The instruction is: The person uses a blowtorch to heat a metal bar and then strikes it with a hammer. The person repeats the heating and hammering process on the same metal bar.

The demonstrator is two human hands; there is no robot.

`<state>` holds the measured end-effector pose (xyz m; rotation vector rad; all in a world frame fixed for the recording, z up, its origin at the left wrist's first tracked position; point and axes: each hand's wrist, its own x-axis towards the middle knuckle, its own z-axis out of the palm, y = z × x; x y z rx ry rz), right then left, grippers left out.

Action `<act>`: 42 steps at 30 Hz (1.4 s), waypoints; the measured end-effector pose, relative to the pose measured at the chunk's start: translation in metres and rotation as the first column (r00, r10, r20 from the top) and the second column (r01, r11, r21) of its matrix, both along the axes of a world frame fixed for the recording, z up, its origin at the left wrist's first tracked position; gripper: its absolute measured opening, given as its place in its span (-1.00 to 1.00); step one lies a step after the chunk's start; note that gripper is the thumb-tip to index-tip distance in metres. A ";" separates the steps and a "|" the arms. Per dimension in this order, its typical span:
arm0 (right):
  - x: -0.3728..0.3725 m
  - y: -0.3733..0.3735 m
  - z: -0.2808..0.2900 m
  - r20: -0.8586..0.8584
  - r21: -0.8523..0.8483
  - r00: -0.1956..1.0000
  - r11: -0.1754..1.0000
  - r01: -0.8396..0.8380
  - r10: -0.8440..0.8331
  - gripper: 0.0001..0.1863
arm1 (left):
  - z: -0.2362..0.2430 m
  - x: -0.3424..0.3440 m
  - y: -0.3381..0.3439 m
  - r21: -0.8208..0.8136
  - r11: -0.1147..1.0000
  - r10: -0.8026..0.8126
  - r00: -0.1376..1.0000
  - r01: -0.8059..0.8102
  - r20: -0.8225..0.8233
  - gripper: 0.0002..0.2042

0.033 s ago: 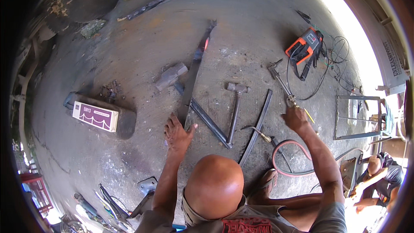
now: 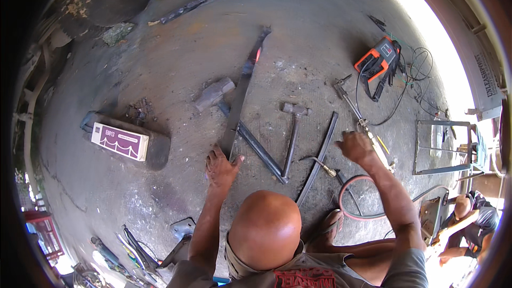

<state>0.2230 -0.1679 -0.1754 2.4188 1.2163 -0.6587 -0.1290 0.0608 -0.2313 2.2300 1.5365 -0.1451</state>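
A long flat steel bar (image 2: 242, 93) slants across the floor in front of me; a spot near its far end glows red. My left hand (image 2: 220, 169) lies at its near end, thumb spread away from the fingers. My right hand (image 2: 358, 148) is in the air with curled fingers, just left of a cutting torch (image 2: 380, 152) with brass fittings. Nothing sticks out of that fist. Beneath the bar runs the dark handle of a sledgehammer (image 2: 215, 94). Between my hands lie a smaller hammer (image 2: 295, 109), a dark metal strip (image 2: 318, 157) and a bent-tipped torch (image 2: 326, 169).
On the left a purple and white box (image 2: 118, 141) rests on a dark cylinder (image 2: 159, 152). An orange and black machine (image 2: 377, 58) with cables sits at far right, near a metal frame (image 2: 442, 170). A red hose (image 2: 342, 194) loops by my foot. Another person (image 2: 469, 218) crouches at right.
My right hand has come off the cutting torch and shifted slightly left, uncovering the torch's handle. My left hand stays at the bar's near end.
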 end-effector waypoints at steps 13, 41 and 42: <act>-0.107 0.074 -0.151 -0.727 0.285 0.457 0.380 0.880 -0.512 -0.44 | 0.021 0.040 -0.001 -0.360 0.933 0.126 0.932 0.004 0.339 -0.45; -0.087 0.077 -0.078 -0.775 0.386 0.497 0.329 0.862 -0.390 -0.61 | -0.016 -0.017 0.017 -0.133 0.984 -0.092 0.979 0.117 0.179 -0.26; -0.082 0.080 -0.077 -0.708 0.482 0.585 0.335 0.810 -0.396 -0.61 | -0.015 -0.015 0.013 -0.165 0.979 -0.086 0.978 0.118 0.192 -0.24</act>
